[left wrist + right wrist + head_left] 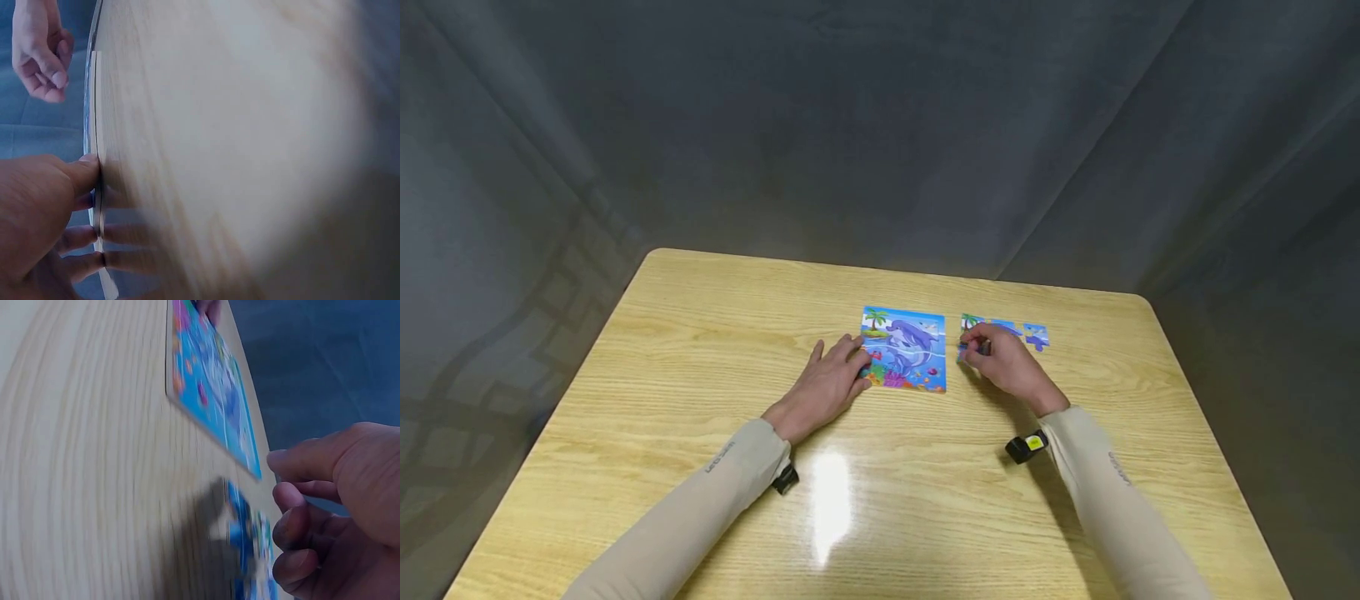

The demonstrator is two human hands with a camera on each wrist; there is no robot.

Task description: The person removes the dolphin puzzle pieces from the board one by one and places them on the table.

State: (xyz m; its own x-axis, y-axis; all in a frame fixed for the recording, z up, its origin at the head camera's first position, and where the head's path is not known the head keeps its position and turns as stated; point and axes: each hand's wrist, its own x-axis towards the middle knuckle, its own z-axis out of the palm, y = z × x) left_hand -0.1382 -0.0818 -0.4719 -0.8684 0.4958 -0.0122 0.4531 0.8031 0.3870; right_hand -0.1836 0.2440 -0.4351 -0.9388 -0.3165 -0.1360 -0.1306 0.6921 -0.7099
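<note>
A square dolphin jigsaw picture [917,350] lies flat on the wooden table. My left hand [826,385] rests at its left side, its spread fingers touching the edge; the left wrist view shows thumb and fingertips along the board's thin rim [95,125]. Right of the picture, a partly joined section of puzzle pieces [1000,326] lies partly hidden under my right hand [1009,362]. That hand hovers over it with loosely bent fingers. In the right wrist view, thumb and index fingertip [289,495] are apart, and I see no piece between them.
One puzzle piece [1037,335] lies just right of the joined section. The wooden table [715,333] extends around the puzzle, its far edge meeting a dark grey curtain [850,150]. A black wrist camera [1026,447] hangs beneath the right sleeve.
</note>
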